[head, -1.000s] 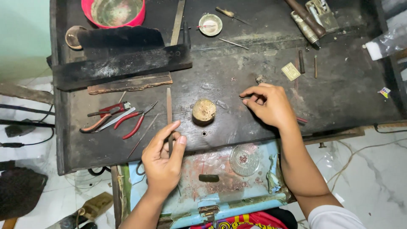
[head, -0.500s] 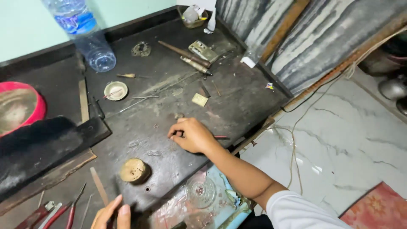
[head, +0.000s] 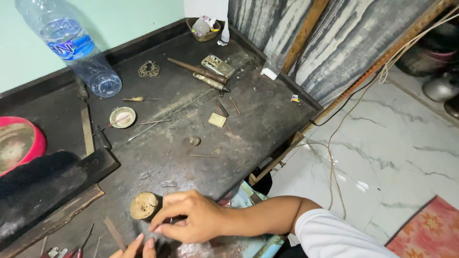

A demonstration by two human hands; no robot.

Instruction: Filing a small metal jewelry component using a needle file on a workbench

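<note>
Dark metal-topped workbench (head: 191, 157): stained and scuffed, with small tools and scraps scattered over it
Right hand (head: 193, 217): low at the near edge, fingers curled and pinched on a small piece; what the piece is cannot be told
Left hand (head: 136, 246): only the fingertips show at the bottom edge, touching the right hand's fingers; whether it grips anything cannot be told
Round wooden block (head: 144, 205): flat on the bench, just beside the right hand on its left, possibly touching the fingers
Step in hand: judged to be fine work on the small piece, both hands meeting over it beside the block
Next move calls for: a steady pinch and close fingertip control, since the piece is tiny and easily dropped among the bench litter
Plastic water bottle (head: 71, 48): far left corner, tilted against the wall
Small round dish (head: 122, 117): mid bench, well apart from the hands
Red bowl (head: 19, 143): left edge, partly cut off
Red-handled pliers (head: 71, 251): bottom left, near the left hand
</note>
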